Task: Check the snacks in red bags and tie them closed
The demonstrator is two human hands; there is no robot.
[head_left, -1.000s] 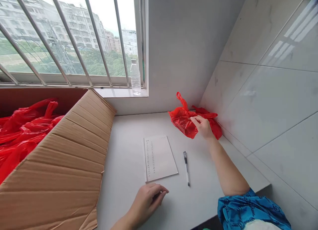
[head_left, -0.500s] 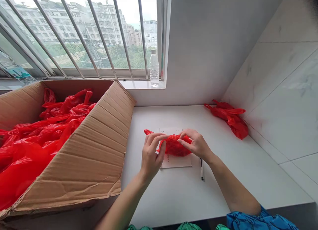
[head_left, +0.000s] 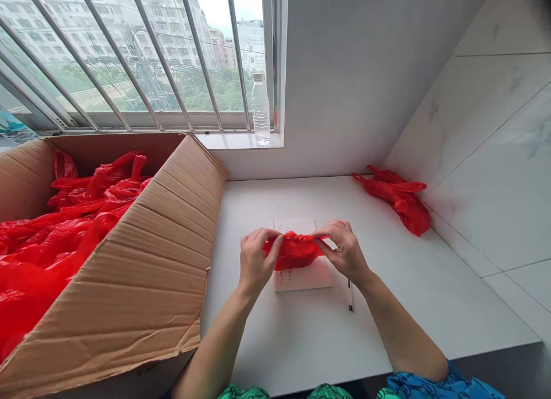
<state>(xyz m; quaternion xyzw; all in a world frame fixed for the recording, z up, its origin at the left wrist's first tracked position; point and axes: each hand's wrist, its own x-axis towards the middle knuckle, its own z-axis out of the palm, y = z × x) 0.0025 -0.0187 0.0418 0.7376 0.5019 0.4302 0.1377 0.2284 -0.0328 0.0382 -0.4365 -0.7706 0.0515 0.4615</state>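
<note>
Between my two hands a red plastic bag (head_left: 297,254) is stretched sideways, just above a white sheet of paper or notepad (head_left: 305,281) with small printed marks. My left hand (head_left: 257,259) pinches the bag's left end between thumb and fingers. At the opposite end, my right hand (head_left: 343,251) grips the edge with thumb and forefinger. A pen (head_left: 350,295) lies beside the paper, below my right wrist. What the bag contains, if anything, cannot be seen.
On the left, a large open cardboard box (head_left: 142,261) holds many red plastic bags (head_left: 86,215). Another red bag (head_left: 398,198) lies by the tiled wall on the white table (head_left: 413,307). A clear bottle (head_left: 260,109) stands on the sill of the barred window.
Both hands have closed on the bag's ends, where the fingers were looser before. The bag is now pulled straighter between them. The view has shifted slightly.
</note>
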